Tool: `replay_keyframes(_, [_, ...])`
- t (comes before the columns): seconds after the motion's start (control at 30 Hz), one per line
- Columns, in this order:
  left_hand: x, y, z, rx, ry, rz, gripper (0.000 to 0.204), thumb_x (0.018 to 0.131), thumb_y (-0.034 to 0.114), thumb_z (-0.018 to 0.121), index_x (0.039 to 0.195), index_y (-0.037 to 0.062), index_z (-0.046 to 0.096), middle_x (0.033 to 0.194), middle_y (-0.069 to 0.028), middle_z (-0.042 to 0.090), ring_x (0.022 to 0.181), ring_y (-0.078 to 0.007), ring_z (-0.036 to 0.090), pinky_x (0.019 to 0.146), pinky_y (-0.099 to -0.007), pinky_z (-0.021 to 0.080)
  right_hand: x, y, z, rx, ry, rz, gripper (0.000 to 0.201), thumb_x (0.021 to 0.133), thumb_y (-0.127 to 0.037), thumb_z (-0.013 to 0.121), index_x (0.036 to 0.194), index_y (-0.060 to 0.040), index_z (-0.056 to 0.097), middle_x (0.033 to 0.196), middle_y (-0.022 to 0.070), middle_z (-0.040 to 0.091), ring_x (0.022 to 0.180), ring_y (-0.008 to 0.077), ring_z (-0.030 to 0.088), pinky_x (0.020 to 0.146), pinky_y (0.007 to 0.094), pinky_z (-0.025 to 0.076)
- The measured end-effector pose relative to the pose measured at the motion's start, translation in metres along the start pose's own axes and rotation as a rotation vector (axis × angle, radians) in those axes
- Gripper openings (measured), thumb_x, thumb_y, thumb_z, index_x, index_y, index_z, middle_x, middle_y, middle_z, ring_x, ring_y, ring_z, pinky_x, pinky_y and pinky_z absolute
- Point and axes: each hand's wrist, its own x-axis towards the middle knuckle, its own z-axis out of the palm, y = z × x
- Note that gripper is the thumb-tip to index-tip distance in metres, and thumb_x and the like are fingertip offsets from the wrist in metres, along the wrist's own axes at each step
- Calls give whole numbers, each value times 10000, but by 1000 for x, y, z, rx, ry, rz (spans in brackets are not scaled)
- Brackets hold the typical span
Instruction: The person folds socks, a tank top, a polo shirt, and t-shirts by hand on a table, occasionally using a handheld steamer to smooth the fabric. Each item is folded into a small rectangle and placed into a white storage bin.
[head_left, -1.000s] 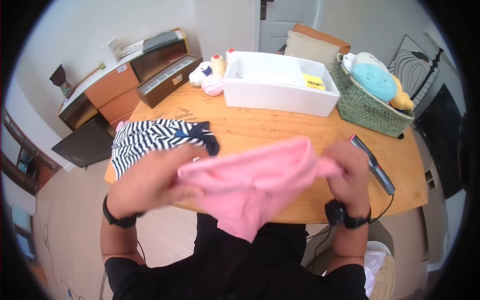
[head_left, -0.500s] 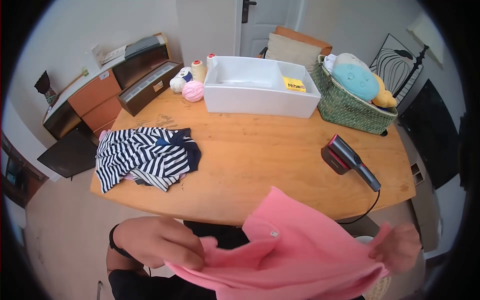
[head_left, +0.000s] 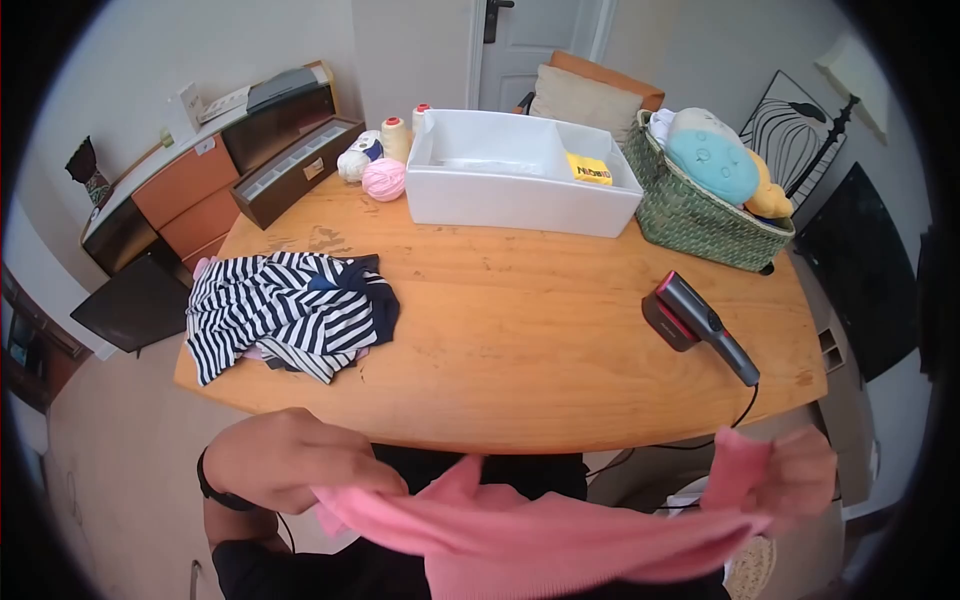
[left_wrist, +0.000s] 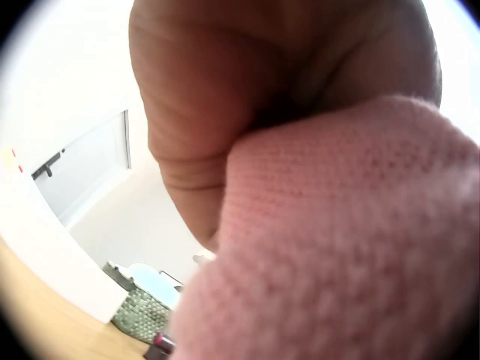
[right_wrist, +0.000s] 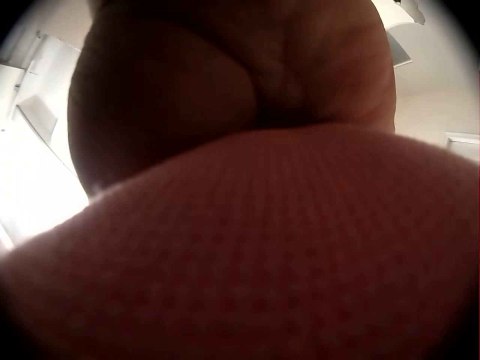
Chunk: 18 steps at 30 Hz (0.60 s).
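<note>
A pink knit sweater (head_left: pixel 560 535) stretches between my two hands, in front of the table's near edge and over my lap. My left hand (head_left: pixel 300 462) grips one end of it at the lower left of the head view. At the lower right, my slightly blurred right hand (head_left: pixel 795 475) holds the other end, with a flap of the cloth standing up beside the fingers. The left wrist view has the ribbed knit (left_wrist: pixel 337 225) running up into the curled fingers. In the right wrist view the pink cloth fills the lower half, close under the palm.
A striped shirt (head_left: pixel 285 310) lies crumpled on the left of the wooden table (head_left: pixel 500 370). A corded handheld steamer (head_left: pixel 700 325) rests at the right. Along the back stand yarn balls (head_left: pixel 383 180), a white divided bin (head_left: pixel 520 205) and a green woven basket (head_left: pixel 700 215) of plush toys.
The sweater came down from over the table to my lap and was spread wide, then bunched into a narrower band. Both hands keep hold and moved apart; the right went farther right.
</note>
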Motion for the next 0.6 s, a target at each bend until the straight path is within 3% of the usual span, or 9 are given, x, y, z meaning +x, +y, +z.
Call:
replay_keyframes(0.07, [-4, -1, -4, 49, 24, -103, 322, 871, -99, 626, 1144, 2, 764, 938, -149, 773, 785, -315, 761, 692, -347, 601, 7, 20, 10, -12, 47, 132, 178, 618, -96, 742, 785, -53, 783, 627, 2, 643, 429, 158, 477, 461, 323, 309])
replay_keyframes(0.13, [-9, -4, -9, 94, 98, -148, 501, 763, -25, 633, 1235, 100, 747, 1031, -93, 762, 831, -328, 735, 738, -381, 600, 18, 25, 13, -62, 21, 217, 196, 627, -121, 741, 784, -7, 774, 623, 48, 651, 428, 194, 495, 469, 354, 335])
replay_keyframes(0.2, [-5, -11, -21, 167, 133, -183, 498, 759, -27, 616, 1227, 87, 741, 1052, -98, 765, 886, -335, 741, 774, -391, 600, 16, 39, 23, -236, 148, 412, 249, 640, -140, 740, 823, 27, 768, 665, 104, 675, 504, 244, 568, 534, 365, 410])
replay_keyframes(0.33, [40, -56, -66, 344, 251, -277, 458, 773, -66, 563, 1206, 9, 690, 1084, -180, 748, 1054, -372, 726, 918, -411, 566, 53, 101, 55, -132, 236, 862, 251, 866, -175, 735, 997, 39, 747, 889, 172, 738, 787, 376, 701, 742, 396, 548])
replay_keyframes(0.37, [54, -82, -79, 409, 293, -261, 407, 783, -92, 552, 1161, -5, 674, 1027, -204, 727, 1023, -379, 710, 910, -425, 552, 71, 126, 60, -104, 153, 888, 269, 894, -196, 739, 1039, 31, 747, 936, 177, 750, 848, 400, 708, 801, 411, 558])
replay_keyframes(0.43, [80, -124, -106, 575, 269, -510, 341, 838, -66, 598, 1166, 1, 663, 1068, -212, 712, 1012, -388, 691, 898, -459, 541, 76, 195, 77, -139, 46, 875, 345, 925, -210, 736, 1182, 20, 719, 1100, 201, 745, 1006, 428, 701, 921, 431, 558])
replay_keyframes(0.47, [84, -147, -103, 569, 266, -508, 341, 838, -66, 598, 1166, 1, 663, 1068, -212, 712, 1012, -388, 691, 898, -459, 541, 58, 230, 99, -202, 22, 835, 420, 927, -204, 728, 1281, 18, 691, 1217, 221, 728, 1103, 432, 687, 983, 436, 547])
replay_keyframes(0.53, [90, -182, -100, 1053, 337, -525, 346, 882, -5, 684, 1225, 28, 659, 1205, -189, 693, 1041, -427, 662, 915, -472, 544, 28, 260, 132, -246, -101, 838, 504, 933, -189, 717, 1382, 15, 617, 1317, 233, 673, 1201, 430, 642, 1037, 440, 521])
replay_keyframes(0.6, [97, -182, -82, 893, 358, -412, 417, 893, 39, 730, 1298, 43, 632, 1280, -193, 656, 1129, -422, 637, 965, -494, 525, 17, 266, 140, -279, -221, 839, 598, 938, -174, 705, 1483, 12, 543, 1417, 245, 617, 1300, 429, 597, 1091, 444, 495])
